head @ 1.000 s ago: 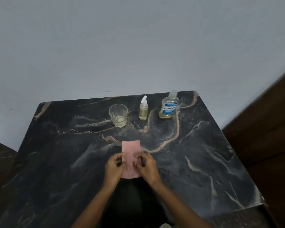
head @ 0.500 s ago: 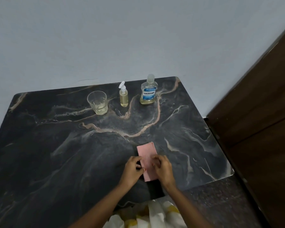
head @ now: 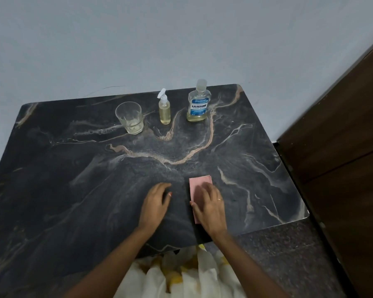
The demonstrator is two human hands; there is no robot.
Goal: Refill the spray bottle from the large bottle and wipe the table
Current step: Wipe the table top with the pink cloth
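Note:
A folded pink cloth (head: 197, 183) lies on the dark marble table (head: 73, 179) near its front right. My right hand (head: 209, 206) rests flat on the cloth and covers its near half. My left hand (head: 156, 201) lies on the bare table just left of the cloth, fingers apart, holding nothing. At the back stand a small spray bottle (head: 164, 108) with yellowish liquid and, to its right, the large Listerine bottle (head: 198, 103), capped, with a little liquid at the bottom.
A clear glass (head: 129, 117) with a little liquid stands left of the spray bottle. A dark wooden door (head: 342, 147) rises close to the table's right edge. A pale wall runs behind the table. My white and yellow clothing (head: 181, 274) shows below the front edge.
My left hand has let go of the cloth and moved left onto the table. My right hand now lies flat on top of the cloth. The camera view has shifted.

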